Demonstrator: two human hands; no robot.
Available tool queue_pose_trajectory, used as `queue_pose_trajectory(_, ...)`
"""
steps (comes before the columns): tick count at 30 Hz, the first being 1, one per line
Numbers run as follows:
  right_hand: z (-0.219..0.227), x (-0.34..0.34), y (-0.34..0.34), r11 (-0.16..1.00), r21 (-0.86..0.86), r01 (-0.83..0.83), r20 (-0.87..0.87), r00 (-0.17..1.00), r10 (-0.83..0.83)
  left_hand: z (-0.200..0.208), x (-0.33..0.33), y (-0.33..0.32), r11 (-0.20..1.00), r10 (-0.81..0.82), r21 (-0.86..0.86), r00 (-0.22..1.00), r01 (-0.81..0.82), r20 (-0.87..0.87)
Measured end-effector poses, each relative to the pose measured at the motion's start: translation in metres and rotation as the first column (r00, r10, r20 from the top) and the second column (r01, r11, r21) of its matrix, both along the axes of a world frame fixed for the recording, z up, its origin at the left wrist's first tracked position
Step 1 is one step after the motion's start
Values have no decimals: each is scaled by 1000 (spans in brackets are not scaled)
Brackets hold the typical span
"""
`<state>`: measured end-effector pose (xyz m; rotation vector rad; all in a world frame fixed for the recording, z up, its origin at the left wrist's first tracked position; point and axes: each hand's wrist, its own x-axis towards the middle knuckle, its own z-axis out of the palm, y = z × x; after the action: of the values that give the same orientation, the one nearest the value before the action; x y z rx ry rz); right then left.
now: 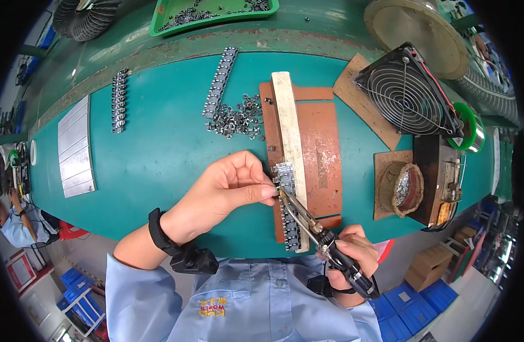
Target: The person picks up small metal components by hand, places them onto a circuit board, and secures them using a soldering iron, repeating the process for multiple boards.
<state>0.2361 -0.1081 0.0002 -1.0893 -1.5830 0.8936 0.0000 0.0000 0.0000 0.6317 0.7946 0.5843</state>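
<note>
My left hand (225,188) is closed in a pinch at the left edge of a strip of small circuit boards (286,174). Whatever lies between thumb and forefinger is too small to make out. In my right hand (356,253) is a soldering iron (343,263) with a black handle and a thin metal tube beside its shaft. Its tip meets the strip right by my left fingertips. The strip lies along a pale wooden bar (285,108) on a reddish-brown board (325,128). A pile of small metal parts (236,119) sits beyond my left hand.
Two more board strips lie at far left (119,102) and far middle (221,80), near a grey metal sheet (76,151). Rightward stand a fan (407,94), a green spool (474,128) and a round pot (400,188). A green tray (159,24) is at the back.
</note>
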Motion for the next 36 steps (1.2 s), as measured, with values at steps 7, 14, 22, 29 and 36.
queue_pose_trajectory(7,1,-2,3,1000,21,-14,4,1000,14,1,0,0,1000,4,-15,1000,-4,0)
queue_pose_trajectory(14,3,-1,1,1000,8,-21,18,1000,21,0,0,0,1000,2,2,1000,-2,-12)
queue_pose_trajectory(22,-24,12,-47,933,44,358,16,933,-359,-3,0,-1,1000,-5,31,1000,6,-8)
queue_pose_trajectory(29,-32,19,-61,471,-4,882,200,462,-864,2,1,-3,999,48,27,999,-47,-21)
queue_pose_trajectory(36,-17,7,-45,543,-21,839,2,543,-839,2,2,-5,994,55,99,997,-49,-61)
